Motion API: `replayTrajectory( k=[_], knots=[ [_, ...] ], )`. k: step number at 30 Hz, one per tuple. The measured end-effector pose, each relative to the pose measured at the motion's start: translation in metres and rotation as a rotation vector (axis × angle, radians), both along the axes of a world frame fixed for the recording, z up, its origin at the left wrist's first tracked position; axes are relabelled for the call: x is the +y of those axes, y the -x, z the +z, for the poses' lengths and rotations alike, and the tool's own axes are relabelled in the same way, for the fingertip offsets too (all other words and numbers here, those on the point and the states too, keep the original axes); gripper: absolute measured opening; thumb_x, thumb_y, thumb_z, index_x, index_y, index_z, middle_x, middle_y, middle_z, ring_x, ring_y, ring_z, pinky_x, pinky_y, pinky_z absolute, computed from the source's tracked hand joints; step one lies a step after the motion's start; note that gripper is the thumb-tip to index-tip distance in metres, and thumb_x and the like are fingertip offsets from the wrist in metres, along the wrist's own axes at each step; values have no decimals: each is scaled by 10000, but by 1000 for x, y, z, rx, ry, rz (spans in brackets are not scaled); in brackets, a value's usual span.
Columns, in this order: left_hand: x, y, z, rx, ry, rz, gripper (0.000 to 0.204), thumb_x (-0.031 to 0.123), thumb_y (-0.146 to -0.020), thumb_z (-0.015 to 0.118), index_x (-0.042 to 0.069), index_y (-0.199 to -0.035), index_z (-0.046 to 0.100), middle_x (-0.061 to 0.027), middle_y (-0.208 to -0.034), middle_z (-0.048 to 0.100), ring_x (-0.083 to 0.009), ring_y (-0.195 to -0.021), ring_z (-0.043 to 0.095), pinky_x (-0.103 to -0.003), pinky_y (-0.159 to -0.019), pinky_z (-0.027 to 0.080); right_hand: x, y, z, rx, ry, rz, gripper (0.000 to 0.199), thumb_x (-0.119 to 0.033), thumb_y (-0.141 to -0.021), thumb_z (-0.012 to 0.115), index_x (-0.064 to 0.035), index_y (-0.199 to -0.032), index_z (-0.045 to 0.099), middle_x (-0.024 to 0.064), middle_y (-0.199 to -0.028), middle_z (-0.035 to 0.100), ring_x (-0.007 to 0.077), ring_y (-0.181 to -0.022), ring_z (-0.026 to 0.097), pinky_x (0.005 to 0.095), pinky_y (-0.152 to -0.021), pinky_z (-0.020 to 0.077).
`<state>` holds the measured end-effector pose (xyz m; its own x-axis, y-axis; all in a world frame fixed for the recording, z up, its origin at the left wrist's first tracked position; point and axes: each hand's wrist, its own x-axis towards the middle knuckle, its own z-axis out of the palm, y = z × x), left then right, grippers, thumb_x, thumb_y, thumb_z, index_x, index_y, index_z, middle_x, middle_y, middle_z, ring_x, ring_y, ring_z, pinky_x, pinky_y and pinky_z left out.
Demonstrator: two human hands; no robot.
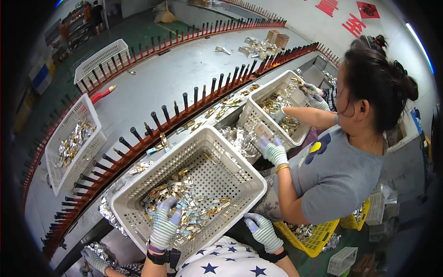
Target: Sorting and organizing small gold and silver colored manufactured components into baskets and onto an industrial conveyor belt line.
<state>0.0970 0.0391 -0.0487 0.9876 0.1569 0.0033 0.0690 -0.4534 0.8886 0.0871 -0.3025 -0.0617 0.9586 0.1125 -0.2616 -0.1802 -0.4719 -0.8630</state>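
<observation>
1. Left hand (164,226): striped glove, reaching over the near wall into the big crate (230,162), right at the pieces (189,201). Thumb and fingers apart; can't tell if a fingertip touches a piece.
2. Right hand (266,233): same glove, outside the crate, just beside its near right corner. Fingers bent, tips apart, nothing seen in them; can't tell if they touch the rim.
3. Pieces: small, gold, silver and pale blue, loose on the crate floor, heaped toward the near left side. A few lie apart near the far wall.
4. Foil (111,216) bunched outside the crate's left end.
5. Rack (210,98) of upright black handles runs past the crate's far side.
6. Left crate (52,161): white, tilted in view, more gold and silver pieces inside.
7. Co-worker (344,171), grey shirt, at right: one arm reaches into the second crate (249,112); the other gloved hand (275,152) is just outside it, near the big crate.
8. Yellow crate (324,241) low at right, behind the right hand, silvery stuff inside.
</observation>
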Motion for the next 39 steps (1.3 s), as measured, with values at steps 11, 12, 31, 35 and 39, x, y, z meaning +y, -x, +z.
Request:
replayTrajectory(
  k=[11, 12, 31, 35, 39],
  knots=[
    [-41, 2, 35, 129, -9, -223, 393, 192, -898, 656, -12, -1231, 620, -217, -1156, 651, -331, -1098, 624, -396, -973, 483, -24, 15, 5, -32, 29, 20, 275, -170, -928, 618, -5, -1142, 669, 194, -1049, 705, 303, -943, 688, 372, -856, 535],
    [-46, 4, 38, 127, -19, -218, 393, 192, -898, 656, -12, -1231, 620, -217, -1156, 651, -331, -1098, 624, -396, -973, 483, -28, 14, 4, -28, 33, 30, 278, -171, -926, 620, -2, -1141, 668, 197, -1050, 704, 304, -942, 687, 372, -857, 535],
    [-178, 21, 86, 159, -43, -255, 434, 256, -941, 619, -24, -1270, 589, -225, -1141, 664, -354, -1056, 648, -392, -929, 500, -96, -31, 7, -20, -184, 372, 474, -195, -952, 626, -32, -1378, 497, 95, -1016, 691, 181, -904, 645, 327, -857, 516],
    [-132, -17, 90, 98, -129, -217, 405, 244, -925, 632, -3, -1246, 615, -219, -1094, 677, -360, -1021, 653, -399, -913, 508, -79, -54, -46, -109, -161, 364, 735, -143, -925, 653, -29, -1530, 252, 142, -1052, 662, 195, -892, 639, 337, -824, 537],
    [-67, -56, 91, 152, -134, -59, 379, 150, -895, 655, 1, -1240, 608, -157, -1136, 656, -278, -1055, 641, -367, -922, 501, -72, -68, -74, -138, -270, 263, 801, -157, -943, 605, 13, -1556, 119, 186, -1053, 658, 239, -927, 650, 371, -875, 527]
  ],
)
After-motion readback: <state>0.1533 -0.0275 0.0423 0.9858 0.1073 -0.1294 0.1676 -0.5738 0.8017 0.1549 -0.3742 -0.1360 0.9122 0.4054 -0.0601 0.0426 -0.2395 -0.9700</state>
